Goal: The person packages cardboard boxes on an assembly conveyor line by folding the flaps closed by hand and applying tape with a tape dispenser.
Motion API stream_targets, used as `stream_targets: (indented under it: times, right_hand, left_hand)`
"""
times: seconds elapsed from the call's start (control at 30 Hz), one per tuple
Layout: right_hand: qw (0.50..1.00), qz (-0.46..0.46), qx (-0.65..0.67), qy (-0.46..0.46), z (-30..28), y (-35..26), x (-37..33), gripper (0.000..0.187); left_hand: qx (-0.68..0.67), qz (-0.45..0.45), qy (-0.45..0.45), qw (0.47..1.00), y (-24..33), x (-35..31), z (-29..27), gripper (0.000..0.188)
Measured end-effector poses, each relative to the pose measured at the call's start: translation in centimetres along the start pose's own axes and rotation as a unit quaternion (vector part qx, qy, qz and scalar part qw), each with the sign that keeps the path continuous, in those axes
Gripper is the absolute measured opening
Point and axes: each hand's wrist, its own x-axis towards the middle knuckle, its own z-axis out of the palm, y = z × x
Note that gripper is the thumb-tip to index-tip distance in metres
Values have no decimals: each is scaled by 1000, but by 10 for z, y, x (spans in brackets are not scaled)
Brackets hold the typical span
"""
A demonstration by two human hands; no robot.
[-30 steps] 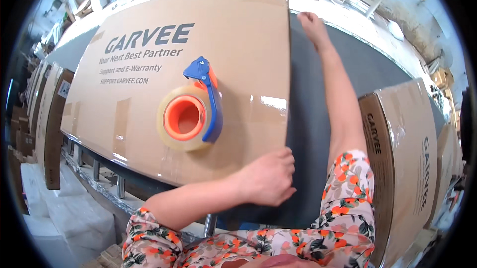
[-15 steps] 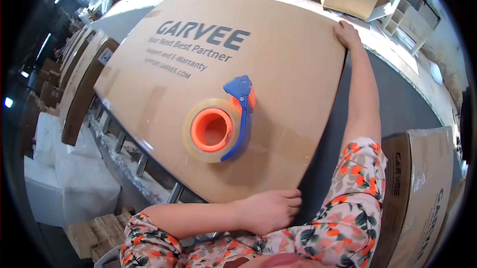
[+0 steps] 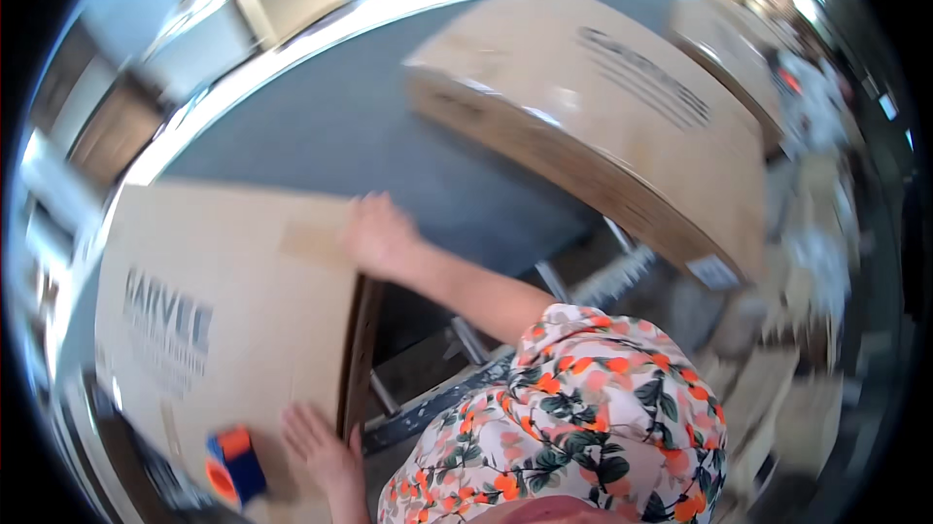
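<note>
On the grey belt, the flat cardboard carton was seen far over at the lower left of the view, where half a second before it had filled the middle of it. The whole scene had been swung round: the head had been turned to the right, and a second, bigger carton was now brought into sight across the belt, well apart from the first. Much of the picture was smeared by that turn, so fine detail could not be made out.

Both hands were kept on the first carton, as they had been a moment earlier. The right hand was laid flat and unclenched on the far right corner, just beside a taped seam; nothing was gripped by it. The left hand was spread open against the near right edge, fingers splayed, pressing rather than grasping.

The tape dispenser, orange roll and blue handle, was left lying on the carton's top near the left hand, untouched by either hand; it had been carried along with the box.

Judged from all this, the carton was being slid or turned along the belt by its right edge, with the dispenser riding on it unused.
</note>
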Motion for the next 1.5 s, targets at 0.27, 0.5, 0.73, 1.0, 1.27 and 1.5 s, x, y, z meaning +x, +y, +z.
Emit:
stream_targets:
  times: [0.27, 0.5, 0.73, 1.0, 1.27, 1.5]
  right_hand:
    - [949, -72, 134, 276, -46, -78, -71, 65]
    - [967, -80, 116, 212, 28, -146, -77, 63]
    - [968, -148, 171, 108, 33, -199, -152, 38]
    - [934, -125, 273, 192, 40, -107, -260, 30]
    - [911, -24, 390, 135, 75, -18, -350, 30]
    - [918, -65, 380, 98, 99, -27, -367, 24]
  left_hand:
    - [54, 86, 5, 995, -14, -21, -8, 82]
    - [49, 123, 94, 987, -32, -20, 9, 77]
    - [30, 99, 49, 993, -47, -18, 26, 74]
    - [51, 63, 37, 996, -43, -19, 17, 78]
    - [91, 36, 26, 995, -57, -11, 19, 80]
    - [112, 61, 40, 991, -44, -20, 12, 76]
